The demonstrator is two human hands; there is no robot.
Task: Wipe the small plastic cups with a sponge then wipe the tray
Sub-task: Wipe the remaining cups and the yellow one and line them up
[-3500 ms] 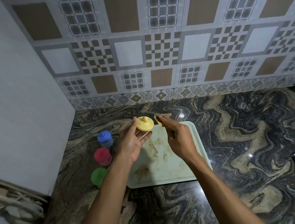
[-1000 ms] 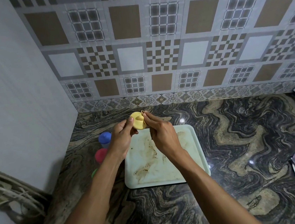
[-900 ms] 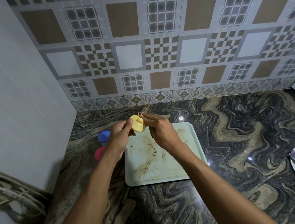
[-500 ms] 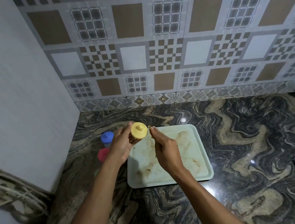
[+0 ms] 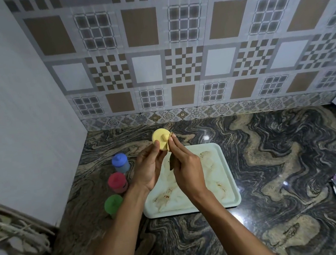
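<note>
Cups: the blue cup (image 5: 120, 162), red cup (image 5: 117, 182) and green cup (image 5: 113, 205) stand left of the tray (image 5: 222, 169), probably wiped. My left hand (image 5: 149, 167) grips the yellow cup (image 5: 160, 141) over the tray's far edge, my right hand (image 5: 185, 167) pinches the sponge (image 5: 171, 162) against it, and the stained tray remains to do.

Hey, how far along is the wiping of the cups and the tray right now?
Likely done: the blue cup, red cup and green cup stand on the counter left of the tray, though their cleanliness cannot be judged. In hand: the left hand holds the yellow cup while the right hand pinches the sponge against it. Left: the tray shows brown smears, so not yet wiped.
</note>
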